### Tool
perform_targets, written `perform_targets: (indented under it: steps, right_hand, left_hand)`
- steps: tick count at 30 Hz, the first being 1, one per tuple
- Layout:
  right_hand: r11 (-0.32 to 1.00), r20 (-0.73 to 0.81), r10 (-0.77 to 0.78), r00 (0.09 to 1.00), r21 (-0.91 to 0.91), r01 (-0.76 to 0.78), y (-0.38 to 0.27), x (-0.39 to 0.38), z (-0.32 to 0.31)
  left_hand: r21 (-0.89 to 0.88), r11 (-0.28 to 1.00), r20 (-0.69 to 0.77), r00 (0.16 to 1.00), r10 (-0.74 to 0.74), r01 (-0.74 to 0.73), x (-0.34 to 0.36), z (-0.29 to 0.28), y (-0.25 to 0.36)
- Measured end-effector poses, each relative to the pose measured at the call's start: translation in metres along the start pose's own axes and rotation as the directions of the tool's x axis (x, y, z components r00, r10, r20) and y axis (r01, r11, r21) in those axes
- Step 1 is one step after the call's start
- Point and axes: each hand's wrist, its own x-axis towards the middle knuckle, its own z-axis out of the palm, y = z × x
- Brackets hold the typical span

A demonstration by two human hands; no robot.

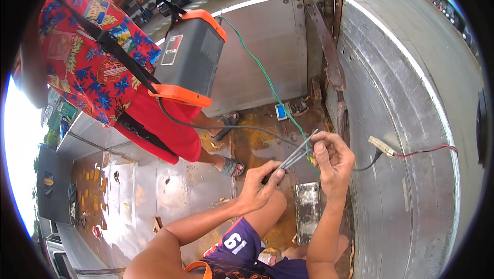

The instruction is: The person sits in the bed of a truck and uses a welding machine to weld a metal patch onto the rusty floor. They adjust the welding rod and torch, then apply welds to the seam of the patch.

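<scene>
Left hand [262, 182] is gripping a bundle of thin, straight grey rods [294, 159]; right hand [333, 164] is curled by their far ends, can't tell if it's pinching any. Boxy dark-grey machine with orange ends [193, 57] hangs far left.

Bright daylight glares off the floor [177, 191] and burns out the far left, with fisheye-bowed edges.
</scene>
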Motion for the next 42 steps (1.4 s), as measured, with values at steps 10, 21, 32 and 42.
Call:
perform_targets:
  steps: [10,21,32,42]
  right_hand:
    - [0.752,-0.362,0.573,0.736,-0.127,-0.647,0.007,-0.089,-0.106]
    - [0.532,-0.317,0.636,0.704,-0.482,-0.697,-0.066,-0.063,-0.091]
    - [0.679,0.028,0.581,0.814,-0.567,-0.466,-0.149,0.051,0.027]
    - [0.756,0.201,0.5,0.842,-0.576,-0.312,-0.191,0.15,0.115]
  left_hand:
    - [0.327,0.91,0.341,0.866,-0.366,0.256,-0.094,-0.006,0.01]
    - [0.37,0.837,0.288,0.807,-0.515,0.402,-0.115,-0.056,0.094]
    - [0.338,0.808,0.211,0.798,-0.565,0.483,-0.092,-0.101,0.179]
    - [0.277,0.814,0.165,0.809,-0.563,0.51,-0.051,-0.144,0.205]
